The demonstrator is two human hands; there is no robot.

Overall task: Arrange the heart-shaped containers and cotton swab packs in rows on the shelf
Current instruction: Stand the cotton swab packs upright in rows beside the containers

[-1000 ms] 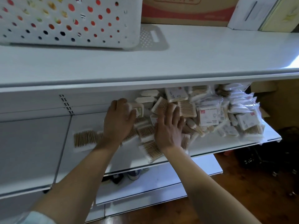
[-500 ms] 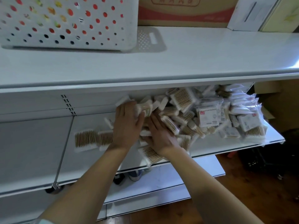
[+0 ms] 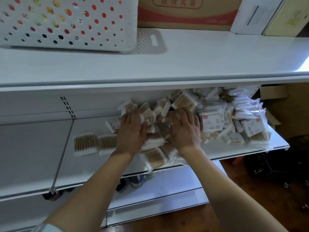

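Observation:
A loose pile of cotton swab packs (image 3: 184,102) covers the middle and right of the white middle shelf (image 3: 93,166). Two packs (image 3: 85,145) lie flat side by side at the left of the pile. My left hand (image 3: 132,133) lies flat on the pile's left part, fingers stretched over several packs. My right hand (image 3: 185,129) presses on the pile's middle with its fingers spread. More packs with white printed labels (image 3: 211,120) are heaped to the right. I cannot make out any heart-shaped container.
The top shelf (image 3: 167,64) overhangs the pile and carries a white perforated basket (image 3: 66,22), a cardboard box (image 3: 184,12) and a white box (image 3: 254,14). A metal divider rail (image 3: 61,156) crosses the middle shelf at left. A lower shelf (image 3: 167,186) and wooden floor lie below.
Both hands shifted over the pile. The right hand moved right and spread its fingers. Packs in the pile got pushed up and back toward the rear wall.

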